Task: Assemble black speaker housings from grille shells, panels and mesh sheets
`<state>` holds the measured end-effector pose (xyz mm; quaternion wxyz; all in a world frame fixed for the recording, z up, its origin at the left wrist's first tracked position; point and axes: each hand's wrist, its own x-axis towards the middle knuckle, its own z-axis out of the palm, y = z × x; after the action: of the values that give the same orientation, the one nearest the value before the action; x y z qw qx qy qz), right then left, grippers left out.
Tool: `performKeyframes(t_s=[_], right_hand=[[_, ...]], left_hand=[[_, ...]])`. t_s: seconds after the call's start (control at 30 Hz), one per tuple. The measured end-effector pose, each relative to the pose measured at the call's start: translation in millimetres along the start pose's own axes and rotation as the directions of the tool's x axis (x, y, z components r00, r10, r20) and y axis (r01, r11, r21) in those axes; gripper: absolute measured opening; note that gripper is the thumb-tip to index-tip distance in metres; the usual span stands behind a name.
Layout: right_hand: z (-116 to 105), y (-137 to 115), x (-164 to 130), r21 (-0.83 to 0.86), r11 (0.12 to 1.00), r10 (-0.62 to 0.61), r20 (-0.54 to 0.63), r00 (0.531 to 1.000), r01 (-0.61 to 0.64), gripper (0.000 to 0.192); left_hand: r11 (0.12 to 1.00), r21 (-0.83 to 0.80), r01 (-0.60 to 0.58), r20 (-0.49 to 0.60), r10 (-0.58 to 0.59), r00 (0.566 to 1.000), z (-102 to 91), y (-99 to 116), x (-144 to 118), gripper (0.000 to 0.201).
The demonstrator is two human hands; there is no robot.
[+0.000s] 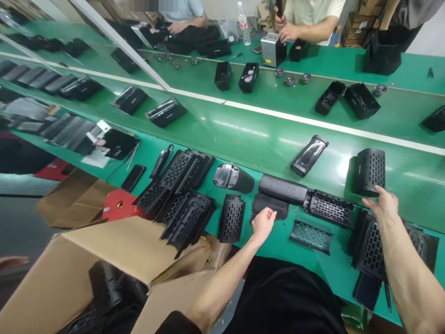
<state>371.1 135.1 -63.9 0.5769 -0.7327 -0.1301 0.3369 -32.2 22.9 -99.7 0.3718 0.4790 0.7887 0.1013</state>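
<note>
Left hand (263,225): placed at the near side of the cloth (280,209), fingertips drawn together; whether they pinch the cloth cannot be told. Right hand (386,202): fingers spread at the base of the case (371,171), not closed around it; contact cannot be confirmed. The case stands upright at the near edge of the belt (243,139), slotted wall in view. The cloth lies on the table (274,243). Just behind it, a cover (282,188) lies end to end with a slotted shell (330,208). Nearer the wearer, a grille (312,236) lies flat. Left of the cloth: one panel (231,218), upright. By the right forearm: a phone (367,290), below stacked panels
</note>
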Motion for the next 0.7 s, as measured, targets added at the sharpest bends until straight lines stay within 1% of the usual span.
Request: performKeyframes(t_s=[0.07,0.1,0.13,0.2,0.27,0.33,0.4,0.47,0.53,0.57,0.6,0.63,0.7], right_hand=[[-10.6,-8.5,-22.2,-0.007,1.0,0.003,-0.065,0.998,-0.003,0.039],[-15.8,-11.4,-38.2,-0.002,1.0,-0.006,-0.07,0.998,0.006,0.045],[-20.8,-12.2,-57.5,0.004,1.0,-0.026,-0.048,0.998,0.026,0.047],[-28.4,-5.9,-103.5,0.003,0.999,-0.051,0.066,0.997,0.051,0.049],[-29.8,11.9,-152.5,-0.045,0.999,-0.017,0.228,0.973,0.028,0.052],[-21.9,38.1,-195.2,-0.124,0.992,0.073,0.384,0.921,-0.027,0.052],[-5.8,67.2,-224.5,-0.205,0.974,0.183,0.486,0.855,-0.092,0.055],[12.9,93.8,-239.5,-0.279,0.951,0.27,0.531,0.803,-0.136,0.055],[26.6,114.4,-243.1,-0.362,0.92,0.341,0.552,0.761,-0.15,0.043],[29.3,121.9,-241.8,-0.407,0.902,0.37,0.55,0.749,-0.146,0.036],[28.7,127.4,-239.0,-0.453,0.881,0.392,0.541,0.745,-0.135,0.031],[24.5,131.2,-234.9,-0.497,0.86,0.405,0.522,0.75,-0.118,0.028],[6.8,133.8,-224.2,-0.578,0.813,0.406,0.468,0.785,-0.075,0.028]], left_hand=[[0.997,0.062,-0.05,0.017,0.049,0.999,3.9,10.3,12.5,0.014],[0.993,0.084,-0.079,0.03,0.076,0.997,5.1,14.0,16.9,0.013],[0.989,0.1,-0.108,0.044,0.104,0.994,5.7,16.3,19.6,0.012],[0.979,0.116,-0.169,0.072,0.162,0.984,4.9,16.7,19.9,0.009],[0.967,0.115,-0.228,0.094,0.218,0.971,2.5,13.1,13.9,0.013],[0.954,0.1,-0.283,0.11,0.272,0.956,0.0,8.3,3.5,0.015],[0.94,0.072,-0.334,0.127,0.324,0.938,-0.7,4.3,-9.1,0.017],[0.924,0.037,-0.381,0.15,0.372,0.916,1.4,2.3,-22.0,0.019],[0.91,0.002,-0.415,0.178,0.408,0.895,6.0,2.3,-33.4,0.018],[0.905,-0.014,-0.426,0.192,0.421,0.887,9.0,2.8,-38.2,0.018],[0.901,-0.028,-0.433,0.207,0.429,0.879,12.3,3.4,-42.2,0.018],[0.899,-0.041,-0.436,0.221,0.434,0.873,15.7,4.2,-45.5,0.018],[0.9,-0.057,-0.432,0.248,0.432,0.867,22.6,5.7,-49.8,0.017]])
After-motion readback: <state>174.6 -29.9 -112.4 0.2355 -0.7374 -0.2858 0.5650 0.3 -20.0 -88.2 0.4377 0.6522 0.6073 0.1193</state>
